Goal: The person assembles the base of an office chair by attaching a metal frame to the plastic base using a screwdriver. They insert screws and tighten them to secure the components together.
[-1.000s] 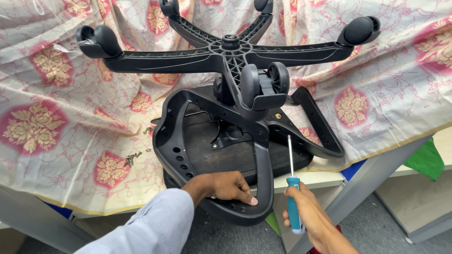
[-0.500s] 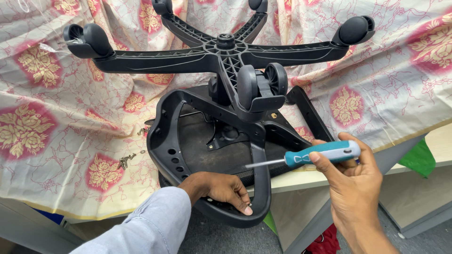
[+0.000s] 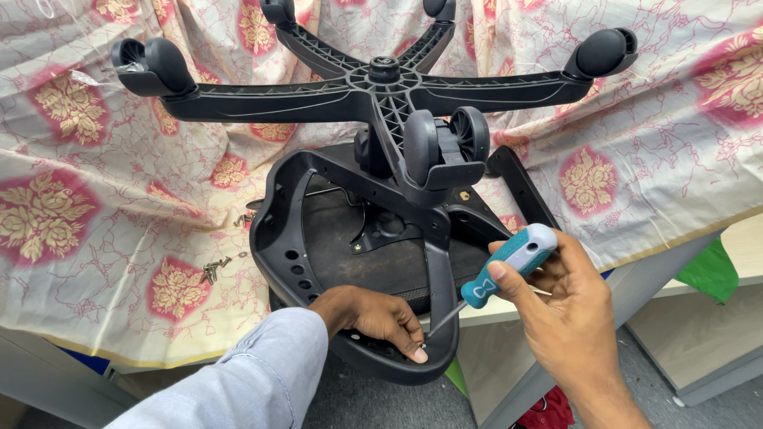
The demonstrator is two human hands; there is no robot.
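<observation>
An upturned black office chair lies on a cloth-covered table, its five-arm wheeled base [image 3: 381, 87] up top and its seat frame [image 3: 286, 238] toward me. My left hand [image 3: 373, 318] rests on the near rim of the frame, fingertips pinched at a spot by the frame's front edge. My right hand [image 3: 556, 302] grips a screwdriver [image 3: 501, 274] with a teal and white handle. Its thin shaft slants down-left, and the tip meets the frame right beside my left fingertips.
A floral pink and cream cloth [image 3: 95, 230] covers the table. Several loose screws [image 3: 213, 270] lie on it left of the seat frame. A castor [image 3: 445, 143] hangs over the seat. Grey table legs [image 3: 636, 286] and a wooden shelf [image 3: 715, 318] stand at right.
My right hand lifted the screwdriver, turned it from upright to slanted, and brought its tip down to the frame beside my left fingers. The left hand stayed on the rim.
</observation>
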